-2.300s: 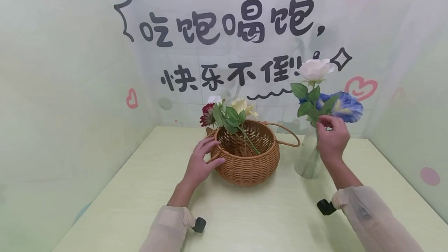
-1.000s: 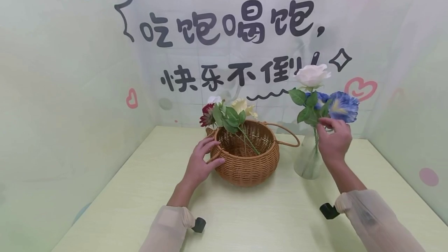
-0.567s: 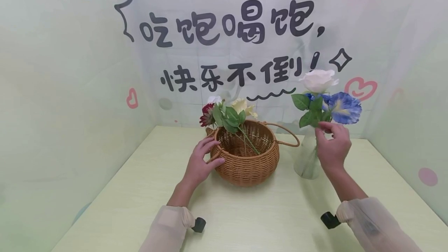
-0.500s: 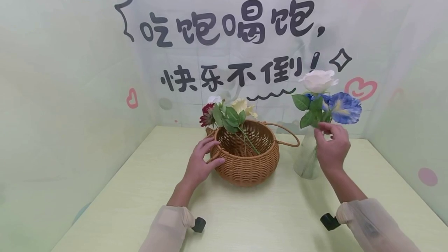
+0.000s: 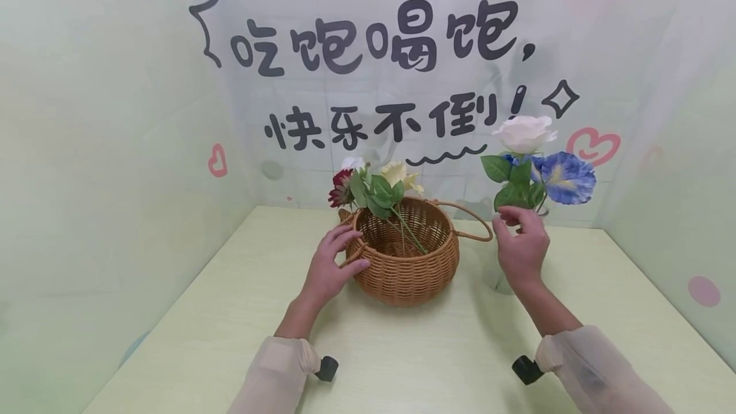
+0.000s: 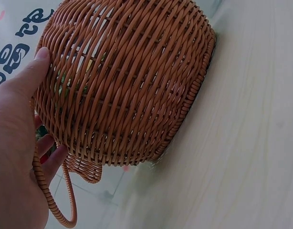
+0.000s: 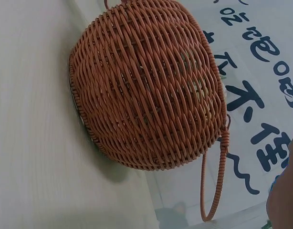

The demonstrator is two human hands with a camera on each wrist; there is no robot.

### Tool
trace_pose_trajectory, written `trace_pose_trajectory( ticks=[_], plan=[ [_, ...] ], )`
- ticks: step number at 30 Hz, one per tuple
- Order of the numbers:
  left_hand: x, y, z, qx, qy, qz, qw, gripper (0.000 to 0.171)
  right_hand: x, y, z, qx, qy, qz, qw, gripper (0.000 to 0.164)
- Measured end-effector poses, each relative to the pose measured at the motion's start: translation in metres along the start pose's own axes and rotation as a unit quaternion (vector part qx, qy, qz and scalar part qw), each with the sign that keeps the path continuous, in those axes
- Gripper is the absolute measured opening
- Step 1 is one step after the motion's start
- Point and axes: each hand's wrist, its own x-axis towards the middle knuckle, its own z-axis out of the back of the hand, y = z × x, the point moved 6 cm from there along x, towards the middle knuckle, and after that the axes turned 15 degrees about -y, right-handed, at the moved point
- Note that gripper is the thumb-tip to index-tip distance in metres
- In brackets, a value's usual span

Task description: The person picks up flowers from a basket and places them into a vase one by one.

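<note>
A brown wicker basket (image 5: 402, 280) stands on the table, holding a dark red flower (image 5: 341, 188), a pale yellow flower (image 5: 399, 174) and a white one (image 5: 352, 163). My left hand (image 5: 328, 267) grips its left side, thumb outside the wall and fingers near the handle (image 6: 44, 183). To the right, a clear glass vase (image 5: 500, 278) bears a pale pink rose (image 5: 524, 134) and blue flowers (image 5: 568, 177). In front of the vase mouth is my right hand (image 5: 523, 248), fingers loosely bent just below the rose's leaves (image 5: 512, 195). It hides much of the vase.
The other basket handle (image 5: 474, 219) sticks out to the right, close to the vase. Behind stands a printed wall (image 5: 368, 88) with dark lettering, and side walls flank the pale table (image 5: 402, 363).
The pink rose has sunk lower into the vase, then stayed still as my right hand let go and shifted left. My left hand and the basket have kept their place.
</note>
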Motion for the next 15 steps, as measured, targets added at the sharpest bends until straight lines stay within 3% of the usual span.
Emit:
trace_pose_trajectory(
  ticks=[15],
  plan=[
    [0.0, -0.002, 0.001, 0.002, 0.002, 0.005, 1.0, 0.051, -0.025, 0.011, -0.033, 0.001, 0.088, 0.001, 0.996, 0.021]
  ],
)
